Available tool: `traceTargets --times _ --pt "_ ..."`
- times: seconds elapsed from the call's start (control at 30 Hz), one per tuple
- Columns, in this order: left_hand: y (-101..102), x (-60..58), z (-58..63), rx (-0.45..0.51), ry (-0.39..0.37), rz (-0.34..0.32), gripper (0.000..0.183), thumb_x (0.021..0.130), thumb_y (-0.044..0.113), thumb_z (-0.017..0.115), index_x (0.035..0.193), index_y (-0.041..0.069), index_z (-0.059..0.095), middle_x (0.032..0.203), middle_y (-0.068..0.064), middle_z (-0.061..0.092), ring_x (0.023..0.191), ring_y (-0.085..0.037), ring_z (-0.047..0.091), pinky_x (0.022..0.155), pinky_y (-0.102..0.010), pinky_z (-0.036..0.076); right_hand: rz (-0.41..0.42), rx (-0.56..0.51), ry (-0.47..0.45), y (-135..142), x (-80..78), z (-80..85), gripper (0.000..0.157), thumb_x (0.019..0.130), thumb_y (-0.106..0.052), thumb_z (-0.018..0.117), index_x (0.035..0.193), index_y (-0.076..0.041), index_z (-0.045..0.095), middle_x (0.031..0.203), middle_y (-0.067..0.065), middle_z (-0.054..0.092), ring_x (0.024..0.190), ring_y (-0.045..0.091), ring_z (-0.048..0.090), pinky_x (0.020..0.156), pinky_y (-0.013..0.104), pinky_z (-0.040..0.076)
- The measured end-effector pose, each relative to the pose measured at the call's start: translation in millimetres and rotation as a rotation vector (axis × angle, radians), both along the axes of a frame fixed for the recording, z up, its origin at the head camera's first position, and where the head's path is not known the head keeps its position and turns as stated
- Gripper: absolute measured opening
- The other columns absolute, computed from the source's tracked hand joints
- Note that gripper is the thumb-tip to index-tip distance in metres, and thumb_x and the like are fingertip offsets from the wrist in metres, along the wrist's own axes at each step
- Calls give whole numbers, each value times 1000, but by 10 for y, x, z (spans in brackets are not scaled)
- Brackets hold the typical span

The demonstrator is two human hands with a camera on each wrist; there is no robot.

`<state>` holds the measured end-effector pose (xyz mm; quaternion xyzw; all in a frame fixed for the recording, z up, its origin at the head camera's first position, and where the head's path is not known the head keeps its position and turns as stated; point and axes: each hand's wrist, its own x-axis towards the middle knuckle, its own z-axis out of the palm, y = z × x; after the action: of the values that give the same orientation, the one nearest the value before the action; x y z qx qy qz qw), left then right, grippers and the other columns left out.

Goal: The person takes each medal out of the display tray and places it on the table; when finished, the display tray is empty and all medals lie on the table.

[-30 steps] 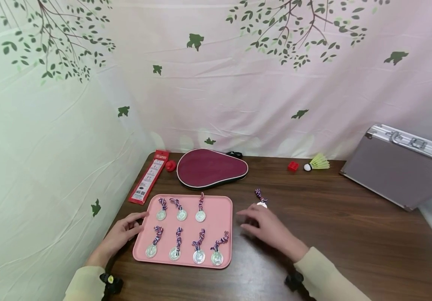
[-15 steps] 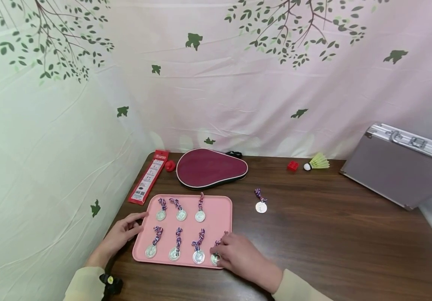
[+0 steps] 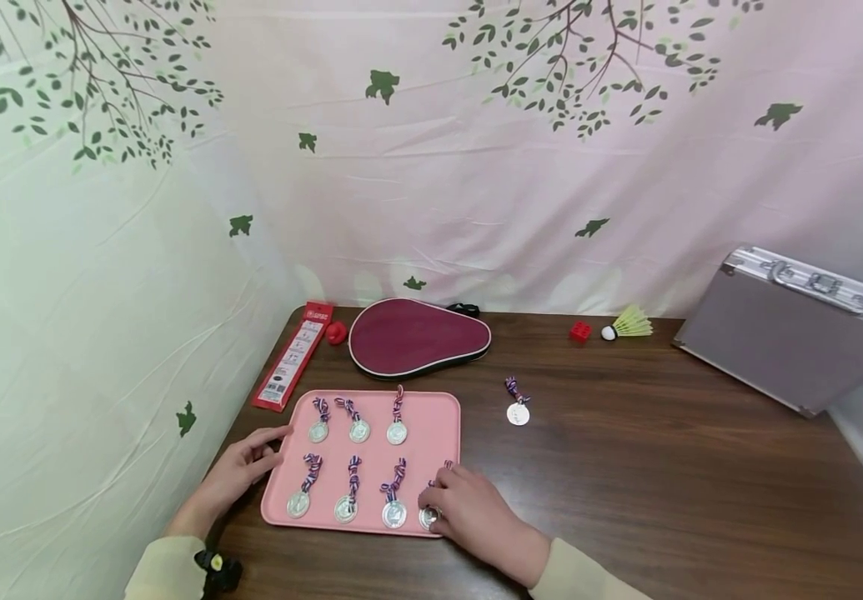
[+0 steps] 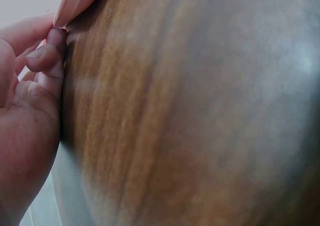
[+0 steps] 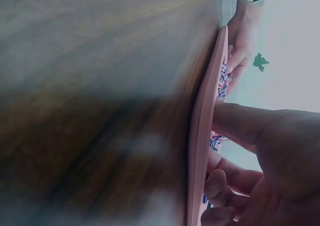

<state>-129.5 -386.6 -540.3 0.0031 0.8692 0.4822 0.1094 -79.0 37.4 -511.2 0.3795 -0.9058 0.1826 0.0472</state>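
A pink tray bears several silver medals with knotted red, white and blue ribbons, in two rows. My right hand is over the tray's near right corner and holds the medal there, its fingers hiding part of the disc and ribbon. The right wrist view shows the thumb and curled fingers of this hand down at the tray surface, beside the ribbon. At the tray's left edge, my left hand touches the rim with its fingertips. Another medal lies on the table, right of the tray.
Behind the tray lie a red packet, a small red object and a maroon paddle case. A red toy brick and a yellow shuttlecock lie further right. A grey metal case stands at the right back.
My right hand has moved left and toward me, from near the loose medal to the medal in the tray's near right corner. The left hand has stayed at the tray's edge.
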Motion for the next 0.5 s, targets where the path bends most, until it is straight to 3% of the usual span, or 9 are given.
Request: traceTargets --times 0.27,0.5 --pt "17 19 12 5 -14 10 44 90 28 66 132 29 56 115 -6 53 85 -26 49 61 -28 44 -58 26 -52 -37 22 -8 29 72 -31 81 98 -27 68 85 -8 53 81 12 52 66 32 44" --pt "12 10 10 5 -8 6 44 90 28 66 132 29 56 113 -6 54 85 -26 49 61 -28 44 -24 -96 -98 -4 8 -43 27 71 -23 82 93 -25 66 83 -11 60 77 7 54 72 32 45"
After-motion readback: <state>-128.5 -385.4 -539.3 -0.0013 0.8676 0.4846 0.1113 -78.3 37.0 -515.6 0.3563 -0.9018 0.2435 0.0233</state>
